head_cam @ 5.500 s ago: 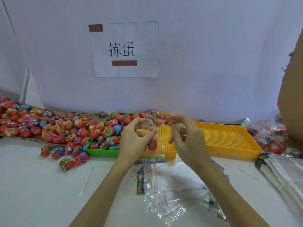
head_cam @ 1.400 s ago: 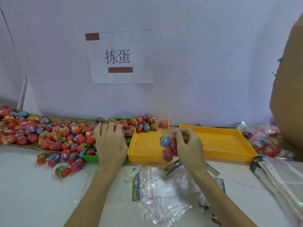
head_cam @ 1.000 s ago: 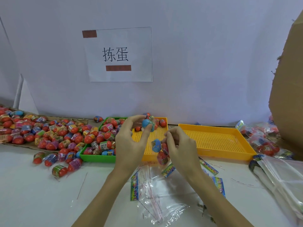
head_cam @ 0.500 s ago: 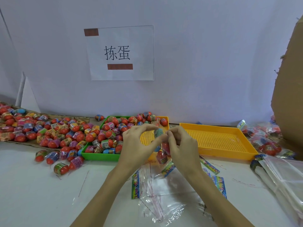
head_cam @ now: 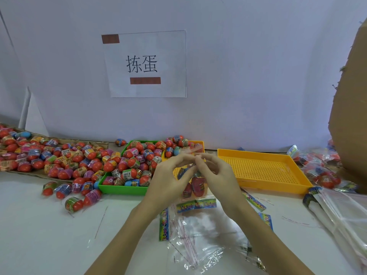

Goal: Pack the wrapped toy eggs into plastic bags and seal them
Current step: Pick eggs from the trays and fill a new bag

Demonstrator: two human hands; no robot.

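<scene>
Both hands (head_cam: 195,171) pinch the bag (head_cam: 195,187) top; eggs inside blurred, partly hidden.

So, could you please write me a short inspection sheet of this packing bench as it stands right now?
Surface: white table, thin clear strips scattered on it.
Job's things: small plastic bag with wrapped eggs inside, held up between both hands; loose toy eggs heaped at left; green tray full of eggs; empty yellow tray; flat empty bags near the wrists.
Clutter: filled bags piled at right.
Hands: left hand and right hand pinch the bag's top.
Cables: nothing seen.
Surroundings: paper sign on white wall; cardboard at right.
</scene>
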